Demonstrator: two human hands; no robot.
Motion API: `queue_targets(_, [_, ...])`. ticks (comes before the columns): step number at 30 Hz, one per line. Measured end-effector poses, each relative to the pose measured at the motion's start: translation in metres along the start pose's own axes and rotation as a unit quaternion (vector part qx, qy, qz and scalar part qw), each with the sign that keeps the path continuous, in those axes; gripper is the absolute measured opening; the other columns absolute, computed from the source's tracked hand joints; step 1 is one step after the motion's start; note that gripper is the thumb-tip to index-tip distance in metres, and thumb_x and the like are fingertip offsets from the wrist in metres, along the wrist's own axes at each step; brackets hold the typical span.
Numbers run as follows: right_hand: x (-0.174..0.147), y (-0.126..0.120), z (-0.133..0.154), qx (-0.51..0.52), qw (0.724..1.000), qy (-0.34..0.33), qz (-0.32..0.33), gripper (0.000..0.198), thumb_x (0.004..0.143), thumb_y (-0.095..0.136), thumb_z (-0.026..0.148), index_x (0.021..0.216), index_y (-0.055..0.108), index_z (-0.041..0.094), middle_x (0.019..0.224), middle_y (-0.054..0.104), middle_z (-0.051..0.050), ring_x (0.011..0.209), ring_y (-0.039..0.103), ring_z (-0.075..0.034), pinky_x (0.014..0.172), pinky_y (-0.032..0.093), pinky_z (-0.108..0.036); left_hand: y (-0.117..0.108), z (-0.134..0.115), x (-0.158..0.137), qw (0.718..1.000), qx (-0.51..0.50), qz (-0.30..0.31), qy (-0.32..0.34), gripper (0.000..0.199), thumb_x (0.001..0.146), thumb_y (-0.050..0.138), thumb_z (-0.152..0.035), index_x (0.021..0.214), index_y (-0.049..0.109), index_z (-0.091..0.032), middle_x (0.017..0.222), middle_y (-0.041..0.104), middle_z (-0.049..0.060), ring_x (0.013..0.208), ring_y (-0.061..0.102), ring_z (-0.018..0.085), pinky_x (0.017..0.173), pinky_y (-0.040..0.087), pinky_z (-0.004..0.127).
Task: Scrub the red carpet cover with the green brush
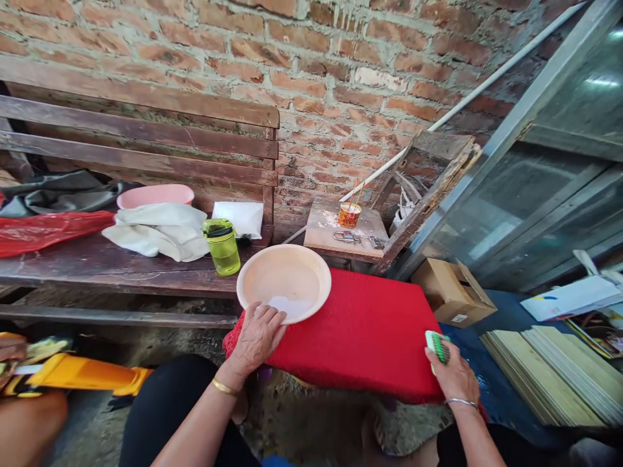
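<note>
A pale pink basin (253, 263) stands on the left end of a red cloth (370, 324) spread over a low surface. My left hand (256, 340) has its fingers curled over the near rim of the basin. Inside, by those fingers, is a whitish patch; whether it is water, a reflection or cloth I cannot tell. At the right end of the red cloth, my right hand (455, 373) grips a scrubbing brush (438, 348) with a pale back and green and dark bristles. The bristles face up and to the right.
A wooden bench (97, 269) holds a green water bottle (222, 248), a white cloth (158, 230) and a pink tub (156, 196). Behind the basin, a small table (324, 227) carries a patterned cup (349, 215) and a padlock. At right are a cardboard box (452, 295) and stacked boards (540, 376). Another person's leg shows at left.
</note>
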State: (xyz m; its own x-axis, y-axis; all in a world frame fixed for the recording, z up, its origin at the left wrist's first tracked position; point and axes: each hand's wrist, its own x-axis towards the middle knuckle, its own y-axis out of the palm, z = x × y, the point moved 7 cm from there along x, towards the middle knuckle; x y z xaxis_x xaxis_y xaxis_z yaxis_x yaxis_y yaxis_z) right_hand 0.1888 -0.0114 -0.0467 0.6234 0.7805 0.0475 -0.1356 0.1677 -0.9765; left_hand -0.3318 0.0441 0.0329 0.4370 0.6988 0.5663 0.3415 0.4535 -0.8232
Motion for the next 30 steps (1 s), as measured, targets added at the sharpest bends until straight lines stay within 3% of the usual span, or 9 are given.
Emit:
queue_targets(3, [0.016, -0.001, -0.039, 0.095, 0.994, 0.061, 0.001, 0.071, 0.08, 0.048, 0.069, 0.131, 0.057, 0.02, 0.089, 0.072, -0.014, 0.083, 0.07, -0.035, 0.075, 0.052, -0.045, 0.0, 0.0, 0.0, 1.0, 0.004, -0.001, 0.001, 0.012, 0.094, 0.057, -0.017, 0.103, 0.064, -0.02, 0.092, 0.069, 0.005, 0.092, 0.062, 0.025, 0.099, 0.038, 0.05])
queue_targets(7, [0.007, -0.019, -0.048, 0.161, 0.976, 0.107, -0.104, 0.075, 0.076, 0.051, 0.07, 0.128, 0.059, 0.016, 0.1, 0.07, -0.023, 0.091, 0.067, -0.04, 0.075, 0.052, -0.051, 0.003, 0.001, 0.0, 1.0, 0.005, 0.006, -0.002, 0.013, 0.093, 0.058, -0.017, 0.103, 0.065, -0.022, 0.09, 0.069, 0.004, 0.09, 0.062, 0.025, 0.098, 0.038, 0.049])
queue_targets(14, [-0.118, 0.013, 0.131, 0.202, 0.929, -0.306, -0.055, 0.043, 0.094, 0.048, 0.052, 0.125, 0.062, 0.025, 0.122, 0.069, -0.01, 0.111, 0.064, -0.026, 0.096, 0.049, -0.042, 0.007, 0.003, 0.0, 1.0, 0.025, 0.0, 0.005, 0.012, 0.092, 0.059, -0.017, 0.102, 0.066, -0.021, 0.088, 0.07, 0.005, 0.087, 0.062, 0.026, 0.092, 0.04, 0.048])
queue_targets(17, [-0.14, 0.023, 0.161, 0.112, 0.931, -0.346, -0.043, 0.038, 0.095, 0.051, 0.044, 0.129, 0.062, 0.031, 0.124, 0.069, -0.008, 0.11, 0.064, -0.027, 0.093, 0.049, -0.043, 0.007, 0.003, 0.001, 1.0, 0.023, -0.001, 0.006, 0.013, 0.091, 0.06, -0.017, 0.101, 0.066, -0.021, 0.088, 0.07, 0.005, 0.085, 0.063, 0.026, 0.09, 0.041, 0.047])
queue_targets(20, [-0.106, 0.01, 0.118, 0.042, 0.964, -0.257, -0.046, 0.041, 0.094, 0.05, 0.044, 0.129, 0.062, 0.026, 0.121, 0.07, -0.012, 0.107, 0.065, -0.029, 0.087, 0.049, -0.043, 0.007, 0.002, 0.002, 1.0, 0.017, 0.001, 0.005, 0.013, 0.092, 0.059, -0.017, 0.101, 0.067, -0.021, 0.089, 0.07, 0.005, 0.088, 0.063, 0.025, 0.091, 0.041, 0.047])
queue_targets(23, [-0.054, -0.012, 0.03, -0.025, 0.994, -0.093, -0.046, 0.051, 0.094, 0.047, 0.048, 0.133, 0.06, 0.019, 0.111, 0.072, -0.018, 0.097, 0.069, -0.032, 0.08, 0.051, -0.043, 0.006, 0.001, 0.002, 1.0, 0.02, 0.01, -0.001, 0.013, 0.092, 0.058, -0.017, 0.101, 0.066, -0.021, 0.09, 0.07, 0.006, 0.089, 0.061, 0.025, 0.092, 0.041, 0.047])
queue_targets(26, [-0.023, -0.028, -0.032, -0.069, 0.994, 0.059, -0.053, 0.062, 0.095, 0.037, 0.058, 0.137, 0.056, 0.016, 0.1, 0.071, -0.023, 0.085, 0.07, -0.037, 0.072, 0.051, -0.047, 0.004, 0.0, 0.002, 1.0, 0.011, 0.021, -0.01, 0.014, 0.092, 0.058, -0.016, 0.103, 0.066, -0.021, 0.094, 0.07, 0.006, 0.092, 0.06, 0.025, 0.093, 0.041, 0.047])
queue_targets(28, [-0.021, -0.028, -0.021, -0.056, 0.995, 0.056, -0.067, 0.068, 0.093, 0.033, 0.063, 0.136, 0.057, 0.016, 0.096, 0.071, -0.024, 0.082, 0.069, -0.039, 0.069, 0.052, -0.05, 0.003, 0.0, 0.003, 0.999, 0.003, 0.033, -0.017, 0.015, 0.092, 0.058, -0.016, 0.104, 0.065, -0.022, 0.095, 0.069, 0.006, 0.094, 0.059, 0.025, 0.096, 0.041, 0.047])
queue_targets(30, [-0.04, -0.017, 0.039, 0.011, 0.995, -0.069, -0.069, 0.064, 0.093, 0.036, 0.062, 0.132, 0.059, 0.016, 0.099, 0.071, -0.022, 0.086, 0.069, -0.038, 0.075, 0.053, -0.051, 0.003, 0.0, 0.003, 0.999, 0.0, 0.044, -0.025, 0.016, 0.092, 0.058, -0.016, 0.105, 0.065, -0.023, 0.094, 0.068, 0.006, 0.095, 0.058, 0.025, 0.097, 0.041, 0.047])
